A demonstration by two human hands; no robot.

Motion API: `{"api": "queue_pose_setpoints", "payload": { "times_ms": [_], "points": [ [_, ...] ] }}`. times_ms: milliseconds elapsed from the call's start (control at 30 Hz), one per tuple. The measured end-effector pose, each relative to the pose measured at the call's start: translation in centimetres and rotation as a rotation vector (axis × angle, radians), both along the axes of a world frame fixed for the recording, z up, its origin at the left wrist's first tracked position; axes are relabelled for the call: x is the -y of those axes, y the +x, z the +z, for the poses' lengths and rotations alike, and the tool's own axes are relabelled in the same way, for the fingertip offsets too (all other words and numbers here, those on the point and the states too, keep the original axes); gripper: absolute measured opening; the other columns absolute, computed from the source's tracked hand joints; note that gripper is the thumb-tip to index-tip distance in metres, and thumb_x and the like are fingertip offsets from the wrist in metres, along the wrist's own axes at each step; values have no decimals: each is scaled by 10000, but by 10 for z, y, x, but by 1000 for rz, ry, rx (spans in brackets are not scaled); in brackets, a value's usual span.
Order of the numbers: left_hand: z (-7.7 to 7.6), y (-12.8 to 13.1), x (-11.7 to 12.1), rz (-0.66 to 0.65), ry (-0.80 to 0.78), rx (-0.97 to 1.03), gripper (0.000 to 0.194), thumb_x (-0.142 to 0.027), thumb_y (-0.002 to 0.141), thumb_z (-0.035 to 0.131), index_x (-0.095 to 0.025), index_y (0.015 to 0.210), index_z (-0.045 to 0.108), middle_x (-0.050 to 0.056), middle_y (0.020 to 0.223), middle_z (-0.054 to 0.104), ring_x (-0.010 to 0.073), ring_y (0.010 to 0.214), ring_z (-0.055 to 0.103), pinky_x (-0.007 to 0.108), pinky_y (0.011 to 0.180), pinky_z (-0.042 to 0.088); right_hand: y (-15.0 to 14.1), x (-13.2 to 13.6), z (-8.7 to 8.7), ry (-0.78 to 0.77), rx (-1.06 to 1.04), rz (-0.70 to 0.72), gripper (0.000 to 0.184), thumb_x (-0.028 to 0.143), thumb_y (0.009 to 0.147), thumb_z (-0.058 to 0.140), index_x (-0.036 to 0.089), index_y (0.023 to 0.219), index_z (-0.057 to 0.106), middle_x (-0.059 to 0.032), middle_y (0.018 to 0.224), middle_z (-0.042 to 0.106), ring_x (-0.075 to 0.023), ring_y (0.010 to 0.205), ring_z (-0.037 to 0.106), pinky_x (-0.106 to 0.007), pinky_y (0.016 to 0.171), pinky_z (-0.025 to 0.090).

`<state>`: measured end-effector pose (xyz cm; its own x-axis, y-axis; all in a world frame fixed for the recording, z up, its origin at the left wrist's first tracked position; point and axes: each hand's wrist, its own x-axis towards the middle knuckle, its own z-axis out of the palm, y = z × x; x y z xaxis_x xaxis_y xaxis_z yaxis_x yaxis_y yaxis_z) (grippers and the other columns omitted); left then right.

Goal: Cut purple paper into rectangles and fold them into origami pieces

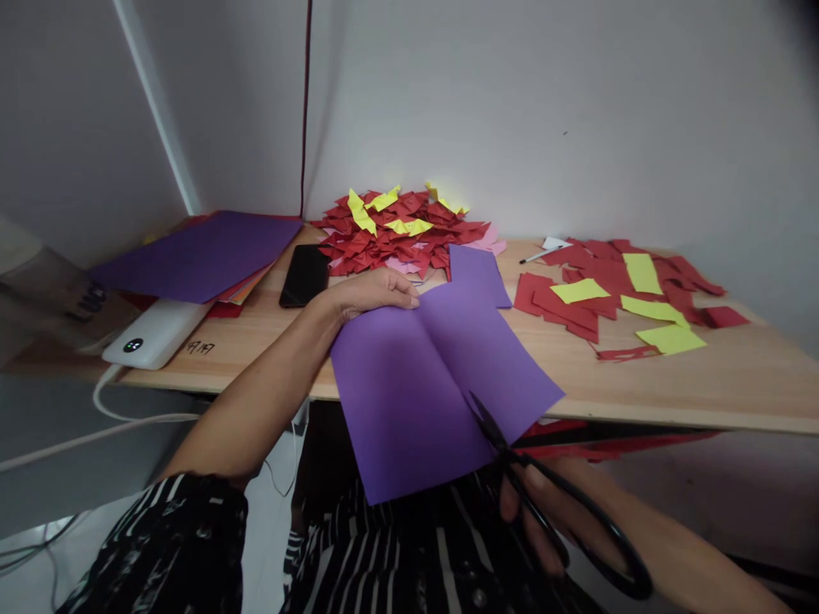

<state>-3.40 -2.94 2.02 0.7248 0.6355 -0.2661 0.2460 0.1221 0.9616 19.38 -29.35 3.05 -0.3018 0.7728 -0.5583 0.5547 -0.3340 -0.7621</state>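
My left hand (374,292) lies on the far left corner of a purple paper sheet (415,384), fingers together, pinching its top edge. The sheet has a crease down the middle and hangs over the front edge of the wooden table (704,384). My right hand (550,512) is below the table edge, fingers through the handles of black scissors (543,477). The scissor blades are parted at the sheet's lower right edge, near the crease. A smaller purple piece (479,271) lies just beyond the sheet.
A heap of folded red and yellow paper pieces (400,230) sits at the back. Flat red and yellow strips (614,294) lie to the right with a pen (537,254). A black phone (304,275), a purple paper stack (198,253) and a white power bank (153,334) are to the left.
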Motion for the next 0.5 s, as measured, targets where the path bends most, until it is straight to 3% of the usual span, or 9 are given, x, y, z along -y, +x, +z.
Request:
{"api": "queue_pose_setpoints", "payload": {
  "times_ms": [500],
  "points": [
    [-4,-1,-3,-25,-45,19,101,-183,708,756,-121,752,688,-19,624,662,42,489,568,134,497,412,-6,-14,-18,116,-10,-51,504,594,978,282,188,901,570,-6,596,607,-171,584,620,-303,593,478]
  ]
}}
